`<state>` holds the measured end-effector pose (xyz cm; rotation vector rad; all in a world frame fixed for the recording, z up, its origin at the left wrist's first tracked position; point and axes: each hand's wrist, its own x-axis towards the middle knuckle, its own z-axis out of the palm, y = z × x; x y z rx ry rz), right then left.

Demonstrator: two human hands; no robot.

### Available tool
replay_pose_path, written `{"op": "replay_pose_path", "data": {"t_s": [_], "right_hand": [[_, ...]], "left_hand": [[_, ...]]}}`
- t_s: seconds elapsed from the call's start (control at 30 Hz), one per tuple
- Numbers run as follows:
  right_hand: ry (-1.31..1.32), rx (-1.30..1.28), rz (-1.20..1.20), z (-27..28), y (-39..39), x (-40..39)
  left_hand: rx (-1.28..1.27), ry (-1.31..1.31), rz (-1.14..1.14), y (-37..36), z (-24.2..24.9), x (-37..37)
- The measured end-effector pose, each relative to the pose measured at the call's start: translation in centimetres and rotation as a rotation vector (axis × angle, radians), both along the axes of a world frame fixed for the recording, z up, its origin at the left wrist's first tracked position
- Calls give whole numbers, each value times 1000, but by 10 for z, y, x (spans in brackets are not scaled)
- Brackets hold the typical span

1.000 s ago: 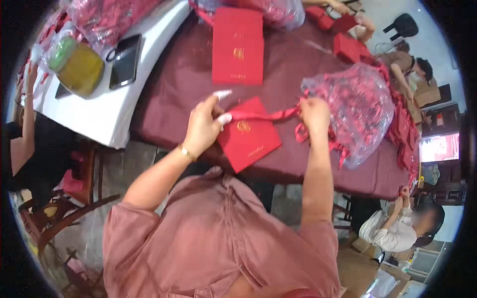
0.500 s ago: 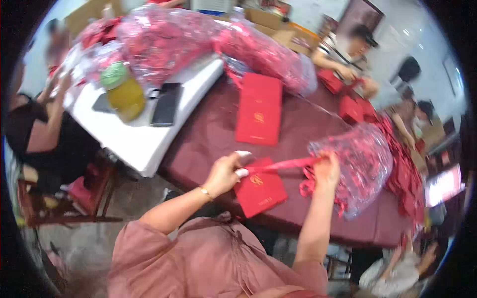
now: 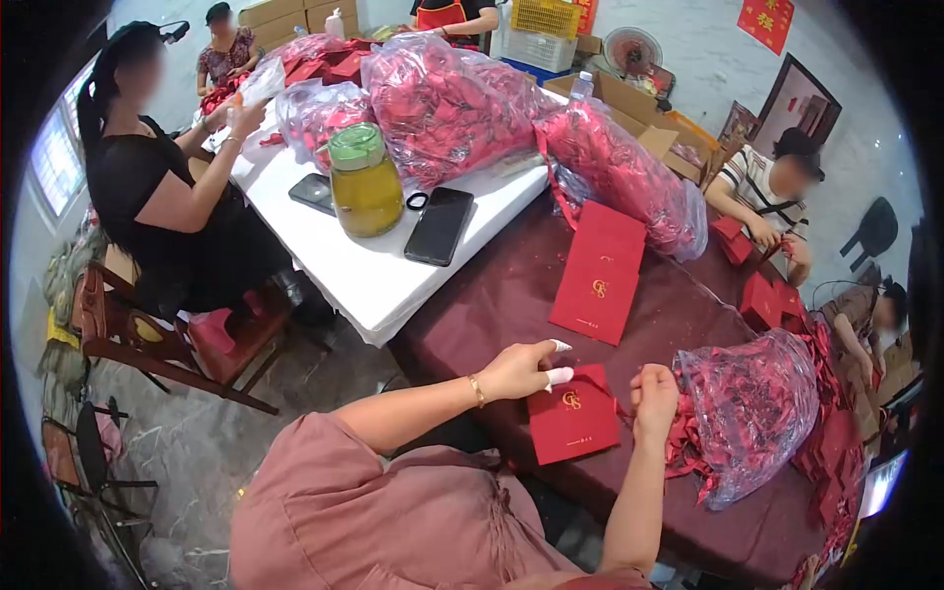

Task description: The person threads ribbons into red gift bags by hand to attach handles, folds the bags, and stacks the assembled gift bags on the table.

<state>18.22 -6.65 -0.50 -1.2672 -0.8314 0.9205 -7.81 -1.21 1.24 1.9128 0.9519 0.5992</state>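
Note:
A small red paper bag (image 3: 574,433) with gold lettering lies on the maroon cloth in front of me. At its top left corner is my left hand (image 3: 516,372), its white-wrapped thumb and forefinger spread apart. My right hand (image 3: 653,398) is closed just past the bag's upper right side; whatever its curled fingers hold is hidden. Close to that hand, a clear plastic bag (image 3: 752,413) bulges with red ribbons. Farther up the table lies a longer red paper piece (image 3: 600,275) with the same gold print.
On the adjoining white table (image 3: 324,261) stand a green-lidded jar (image 3: 367,187), a black phone (image 3: 440,228) and big bags of red material (image 3: 442,108). A person in black (image 3: 172,187) sits left; another in a striped shirt (image 3: 757,187) works right. A wooden chair (image 3: 177,334) is at left.
The red ribbon stretched between my hands no longer shows there. My left thumb and forefinger have parted. The view has swung, so the tables sit lower and farther right.

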Motion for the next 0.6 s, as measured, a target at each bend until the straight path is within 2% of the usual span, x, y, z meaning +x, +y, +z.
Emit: {"op": "replay_pose_path", "data": {"t_s": [0.17, 0.23, 0.3, 0.37, 0.4, 0.43, 0.47, 0.5, 0.53, 0.57, 0.6], "right_hand": [[-123, -62, 170, -25, 3, -28], [-311, -164, 199, -28, 4, -35], [-311, -85, 216, -34, 7, -38], [-339, 11, 209, -41, 9, -33], [-346, 46, 205, -31, 6, -35], [-393, 30, 153, -24, 4, -35], [-492, 63, 115, -16, -1, -33], [-486, 78, 82, -11, 0, -30], [-480, 102, 53, -10, -4, -28], [-492, 97, 39, -7, -5, -26], [-505, 103, 31, -3, -7, -27]], "left_hand": [[52, -2, 7, 10, 3, 21], [172, 16, -12, 14, -4, 34], [183, 38, -34, 16, -8, 44], [244, -60, -26, 23, -27, 52], [158, -130, -72, 29, -37, 54], [-34, -286, -117, 35, -51, 55], [-259, -224, -107, 33, -28, 50], [-323, -360, -81, 30, -24, 49], [-286, -378, -108, 32, -25, 48], [-370, -292, -72, 21, 5, 42], [-393, -279, -81, 21, 7, 40]]}}
